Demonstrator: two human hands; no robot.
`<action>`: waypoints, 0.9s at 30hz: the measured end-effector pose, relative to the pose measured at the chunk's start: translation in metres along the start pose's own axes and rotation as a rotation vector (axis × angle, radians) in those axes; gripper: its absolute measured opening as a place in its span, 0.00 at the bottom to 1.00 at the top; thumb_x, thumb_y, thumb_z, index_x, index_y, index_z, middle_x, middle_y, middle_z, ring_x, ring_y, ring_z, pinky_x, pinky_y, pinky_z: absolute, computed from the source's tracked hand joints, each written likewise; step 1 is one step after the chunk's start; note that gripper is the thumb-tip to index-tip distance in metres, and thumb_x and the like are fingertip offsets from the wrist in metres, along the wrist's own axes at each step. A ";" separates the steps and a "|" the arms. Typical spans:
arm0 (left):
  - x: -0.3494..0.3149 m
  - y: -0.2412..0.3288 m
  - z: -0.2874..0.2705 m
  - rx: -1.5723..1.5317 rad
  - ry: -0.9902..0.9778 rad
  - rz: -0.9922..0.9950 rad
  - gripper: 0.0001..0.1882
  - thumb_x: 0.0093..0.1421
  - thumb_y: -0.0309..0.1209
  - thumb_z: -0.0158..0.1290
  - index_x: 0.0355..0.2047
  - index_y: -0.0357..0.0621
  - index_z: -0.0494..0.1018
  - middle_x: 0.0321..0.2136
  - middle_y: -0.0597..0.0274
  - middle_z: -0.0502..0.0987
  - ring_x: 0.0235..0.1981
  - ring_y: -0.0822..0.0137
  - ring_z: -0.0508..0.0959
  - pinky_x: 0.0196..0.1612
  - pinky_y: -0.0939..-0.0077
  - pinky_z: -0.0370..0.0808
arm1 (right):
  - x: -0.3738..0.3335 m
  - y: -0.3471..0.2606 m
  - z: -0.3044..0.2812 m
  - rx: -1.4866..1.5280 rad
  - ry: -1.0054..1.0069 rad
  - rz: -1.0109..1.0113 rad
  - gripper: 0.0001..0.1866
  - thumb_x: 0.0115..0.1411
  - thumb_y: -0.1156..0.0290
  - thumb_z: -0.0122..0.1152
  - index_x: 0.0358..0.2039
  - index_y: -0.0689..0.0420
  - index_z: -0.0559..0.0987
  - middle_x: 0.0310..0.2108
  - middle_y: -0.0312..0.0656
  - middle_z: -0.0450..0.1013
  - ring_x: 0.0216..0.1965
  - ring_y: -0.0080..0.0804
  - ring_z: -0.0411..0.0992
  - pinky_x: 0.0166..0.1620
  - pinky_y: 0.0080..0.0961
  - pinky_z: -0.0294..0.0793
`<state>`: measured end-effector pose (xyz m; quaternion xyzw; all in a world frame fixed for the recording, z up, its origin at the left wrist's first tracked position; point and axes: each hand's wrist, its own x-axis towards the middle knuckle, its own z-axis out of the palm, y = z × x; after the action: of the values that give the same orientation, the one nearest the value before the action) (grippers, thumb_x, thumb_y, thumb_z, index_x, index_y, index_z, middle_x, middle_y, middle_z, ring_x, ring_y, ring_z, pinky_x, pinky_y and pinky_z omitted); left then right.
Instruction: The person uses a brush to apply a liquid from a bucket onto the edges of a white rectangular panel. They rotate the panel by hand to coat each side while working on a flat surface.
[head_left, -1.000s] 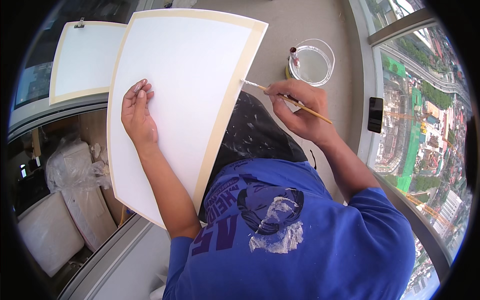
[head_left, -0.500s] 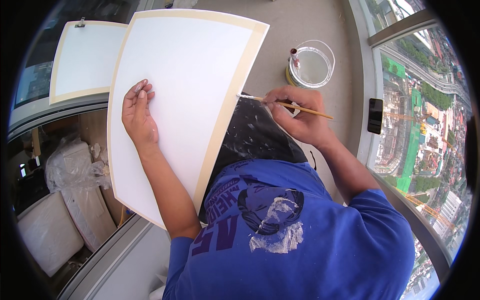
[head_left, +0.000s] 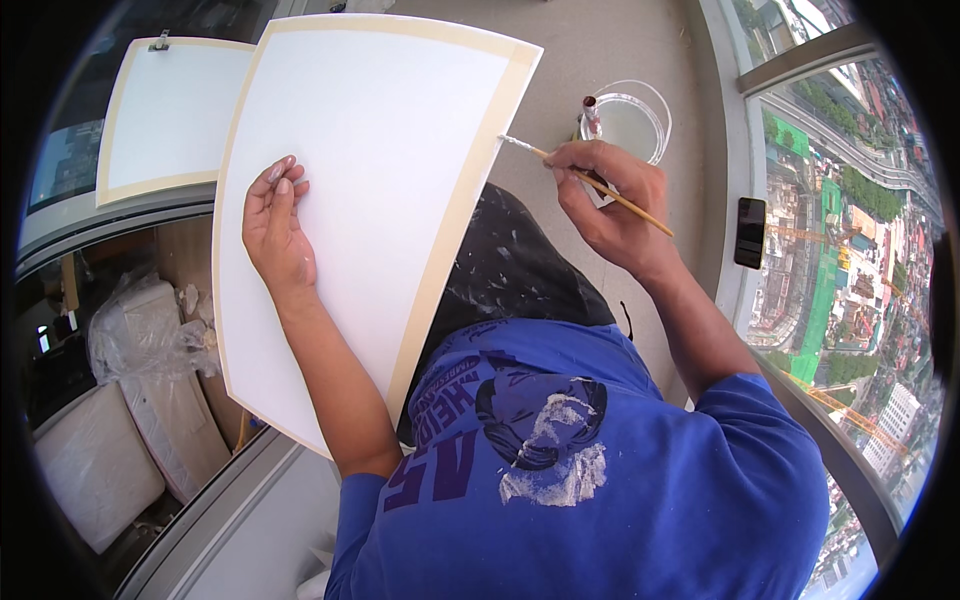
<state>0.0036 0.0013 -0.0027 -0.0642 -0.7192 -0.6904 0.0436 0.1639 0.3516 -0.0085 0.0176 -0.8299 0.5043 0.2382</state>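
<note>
Head view, paintbrush diagonal, bristles up-left

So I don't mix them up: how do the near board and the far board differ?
The near board looks larger than the far board. The far board wears a clip; the near board shows none. The near board partly hides the far board. Both are white with cream borders.

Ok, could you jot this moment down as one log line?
left hand: over white board, fingers curled | right hand: holding paintbrush, tip at board's right edge | bucket: on floor
</note>
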 end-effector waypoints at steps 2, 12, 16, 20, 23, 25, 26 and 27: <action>0.000 0.000 0.000 0.000 -0.003 0.002 0.13 0.74 0.24 0.53 0.56 0.35 0.76 0.56 0.50 0.81 0.57 0.62 0.80 0.62 0.66 0.76 | -0.002 -0.004 0.001 0.014 -0.025 -0.006 0.07 0.58 0.78 0.67 0.38 0.61 0.85 0.35 0.46 0.84 0.35 0.38 0.85 0.42 0.30 0.84; 0.001 -0.001 -0.002 -0.013 -0.011 0.007 0.13 0.73 0.24 0.53 0.56 0.35 0.76 0.56 0.50 0.81 0.57 0.62 0.80 0.61 0.66 0.76 | -0.019 -0.023 0.011 0.133 -0.186 -0.051 0.07 0.56 0.79 0.67 0.36 0.60 0.84 0.33 0.46 0.83 0.35 0.43 0.83 0.41 0.35 0.83; 0.001 -0.001 -0.002 -0.020 -0.014 0.007 0.13 0.73 0.24 0.54 0.56 0.35 0.76 0.56 0.50 0.81 0.57 0.62 0.80 0.61 0.66 0.76 | -0.020 -0.024 0.011 0.166 -0.197 -0.016 0.07 0.56 0.79 0.67 0.36 0.60 0.84 0.33 0.46 0.82 0.34 0.43 0.83 0.41 0.35 0.82; 0.001 0.000 0.000 -0.035 -0.005 0.002 0.13 0.73 0.24 0.55 0.55 0.33 0.76 0.54 0.50 0.82 0.55 0.62 0.81 0.59 0.67 0.77 | -0.017 -0.016 0.009 0.140 -0.136 -0.014 0.07 0.57 0.79 0.67 0.37 0.61 0.84 0.33 0.47 0.82 0.34 0.43 0.83 0.40 0.33 0.82; 0.001 -0.001 -0.001 -0.013 -0.014 0.009 0.13 0.73 0.24 0.54 0.56 0.34 0.76 0.56 0.50 0.81 0.57 0.61 0.80 0.61 0.65 0.76 | -0.013 -0.010 0.008 0.126 -0.090 -0.008 0.06 0.57 0.79 0.67 0.37 0.62 0.84 0.33 0.47 0.83 0.34 0.42 0.83 0.40 0.33 0.82; 0.001 -0.001 -0.001 -0.012 -0.008 0.003 0.13 0.73 0.24 0.54 0.56 0.34 0.76 0.56 0.49 0.81 0.57 0.61 0.80 0.61 0.65 0.76 | -0.012 -0.009 0.008 0.108 -0.071 -0.011 0.06 0.57 0.80 0.67 0.37 0.62 0.84 0.34 0.47 0.83 0.34 0.42 0.83 0.40 0.33 0.82; 0.001 0.000 0.000 -0.011 -0.005 0.000 0.13 0.73 0.24 0.54 0.56 0.34 0.76 0.56 0.49 0.81 0.57 0.61 0.80 0.61 0.65 0.76 | -0.012 -0.009 0.008 0.090 -0.064 -0.021 0.06 0.57 0.80 0.67 0.36 0.62 0.84 0.34 0.46 0.83 0.34 0.42 0.83 0.40 0.33 0.82; 0.001 0.001 0.001 -0.014 -0.001 0.001 0.13 0.73 0.24 0.54 0.56 0.34 0.76 0.56 0.50 0.81 0.57 0.61 0.81 0.61 0.66 0.76 | -0.012 -0.009 0.007 0.073 -0.058 -0.031 0.06 0.56 0.80 0.67 0.36 0.62 0.84 0.34 0.46 0.83 0.34 0.42 0.83 0.40 0.32 0.82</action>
<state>0.0031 0.0021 -0.0021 -0.0654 -0.7145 -0.6952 0.0431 0.1742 0.3383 -0.0087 0.0535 -0.8172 0.5296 0.2210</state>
